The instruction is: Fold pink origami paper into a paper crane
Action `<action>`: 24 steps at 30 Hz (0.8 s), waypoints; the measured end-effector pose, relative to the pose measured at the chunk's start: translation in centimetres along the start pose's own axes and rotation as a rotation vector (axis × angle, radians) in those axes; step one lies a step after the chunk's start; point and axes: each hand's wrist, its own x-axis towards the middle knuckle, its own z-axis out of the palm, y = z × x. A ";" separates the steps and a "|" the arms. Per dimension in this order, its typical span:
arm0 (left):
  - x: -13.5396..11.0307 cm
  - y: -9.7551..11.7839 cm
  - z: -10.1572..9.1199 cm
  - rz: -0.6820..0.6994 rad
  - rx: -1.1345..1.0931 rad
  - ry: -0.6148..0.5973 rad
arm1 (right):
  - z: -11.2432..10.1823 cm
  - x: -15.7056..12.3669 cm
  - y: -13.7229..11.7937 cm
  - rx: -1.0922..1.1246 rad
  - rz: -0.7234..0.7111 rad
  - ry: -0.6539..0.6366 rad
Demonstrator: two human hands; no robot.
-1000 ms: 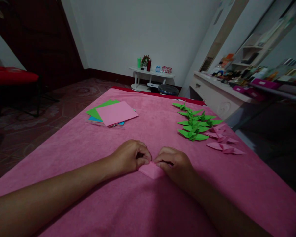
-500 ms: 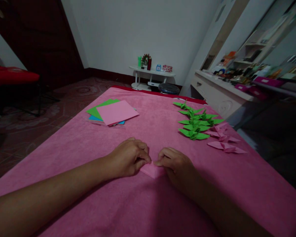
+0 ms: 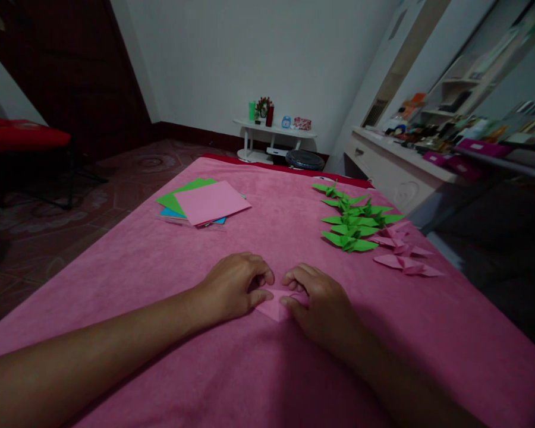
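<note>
A small folded piece of pink paper [image 3: 274, 308] lies on the pink cloth in front of me, its near corner pointing at me. My left hand [image 3: 238, 284] holds it at the left, thumb pressed on the paper and fingers curled above the far edge. From the right, my right hand [image 3: 318, 300] holds it with the thumb on its face and the fingers bent over the far side. Parts of the paper's right side are hidden by that hand. Small gaps show between each thumb and its forefinger.
A stack of square paper sheets [image 3: 214, 203], pink on top, lies at the back left. Several green paper cranes [image 3: 350, 242] and pink paper cranes [image 3: 409, 265] stand at the right. Beyond the cloth [image 3: 129, 285] are a low white table [image 3: 274, 128] and a cluttered dresser [image 3: 401, 157].
Both hands' fingers have loosened from a tight pinch at the paper's far edge. The thumbs have spread from the forefingers, and more of the paper shows.
</note>
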 end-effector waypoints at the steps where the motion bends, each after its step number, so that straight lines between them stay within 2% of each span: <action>1: 0.0 0.1 -0.1 -0.003 0.002 -0.004 | 0.0 -0.1 -0.1 -0.028 0.028 0.010; 6: -0.1 0.1 -0.2 0.004 -0.012 -0.019 | 0.1 -0.3 -0.6 -0.123 0.065 0.025; 10: -0.1 -0.2 0.1 0.009 -0.120 0.007 | 0.1 -0.5 -0.5 -0.024 0.013 0.088; 15: -0.4 0.4 0.3 0.069 -0.366 0.181 | -0.3 -0.9 -0.7 0.099 -0.082 0.292; 18: -0.6 0.9 0.2 0.086 -0.442 0.260 | -0.5 -1.0 -0.8 0.158 -0.104 0.359; 24: -0.6 1.1 0.3 0.019 -0.539 0.187 | -0.5 -1.2 -0.8 0.276 -0.009 0.358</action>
